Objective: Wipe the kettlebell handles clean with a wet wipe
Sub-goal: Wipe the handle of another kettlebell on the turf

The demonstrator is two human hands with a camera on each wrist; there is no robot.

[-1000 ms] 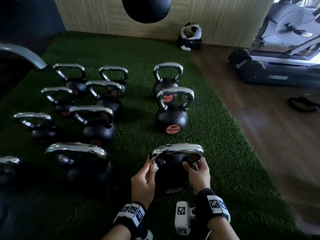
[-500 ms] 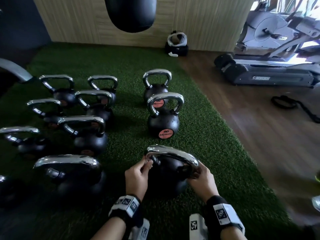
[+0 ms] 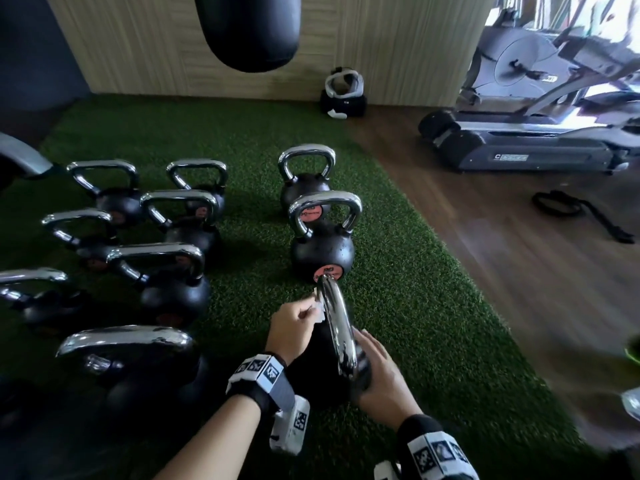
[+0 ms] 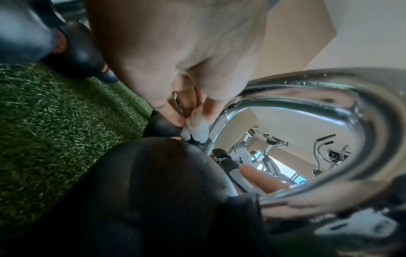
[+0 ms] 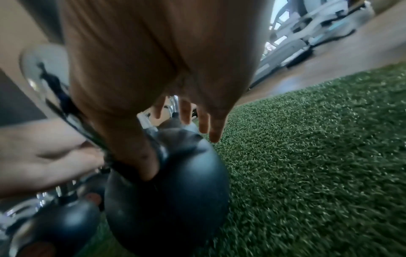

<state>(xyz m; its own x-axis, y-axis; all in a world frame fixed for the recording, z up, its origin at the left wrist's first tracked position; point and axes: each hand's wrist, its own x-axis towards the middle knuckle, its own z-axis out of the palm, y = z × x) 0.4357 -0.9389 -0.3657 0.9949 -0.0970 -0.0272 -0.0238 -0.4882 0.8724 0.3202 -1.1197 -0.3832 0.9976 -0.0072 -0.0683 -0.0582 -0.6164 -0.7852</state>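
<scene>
The nearest kettlebell (image 3: pixel 311 365) stands on the green turf, its chrome handle (image 3: pixel 337 323) turned end-on to me. My left hand (image 3: pixel 304 311) pinches a small white wet wipe (image 3: pixel 318 313) against the handle's left side near its far leg. In the left wrist view the wet wipe (image 4: pixel 195 129) sits where the handle (image 4: pixel 329 90) meets the black body. My right hand (image 3: pixel 377 372) grips the handle's near leg. In the right wrist view its thumb lies on one side of the leg, its fingers (image 5: pixel 204 121) on the other, above the body (image 5: pixel 175 191).
Two more kettlebells (image 3: pixel 322 251) stand straight ahead, and several others (image 3: pixel 166 282) fill the turf to the left. A punching bag (image 3: pixel 247 29) hangs above. On the wood floor (image 3: pixel 502 271) to the right are a treadmill (image 3: pixel 526 150) and a black strap (image 3: pixel 568 209).
The nearest kettlebell has turned about a quarter turn, so its handle now points away from me. My left hand moved with the wipe to the far leg. My right hand stayed on the near leg.
</scene>
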